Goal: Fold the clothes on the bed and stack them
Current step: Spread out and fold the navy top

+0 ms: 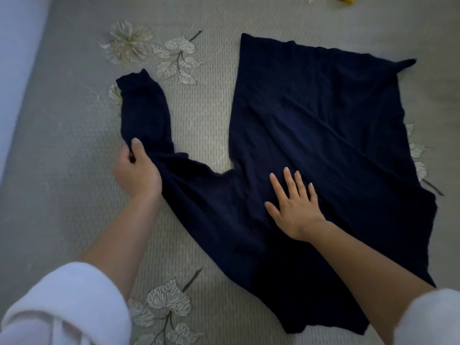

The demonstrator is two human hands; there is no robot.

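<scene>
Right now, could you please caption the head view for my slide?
Left hand grips the sleeve of a navy garment; right hand presses it flat.

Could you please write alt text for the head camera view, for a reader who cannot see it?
A person's left hand grips the sleeve of a navy long-sleeved top spread on a grey leaf-print bedspread, while the right hand presses flat on the top's body. White fleecy cuffs show at the bottom corners.
</scene>
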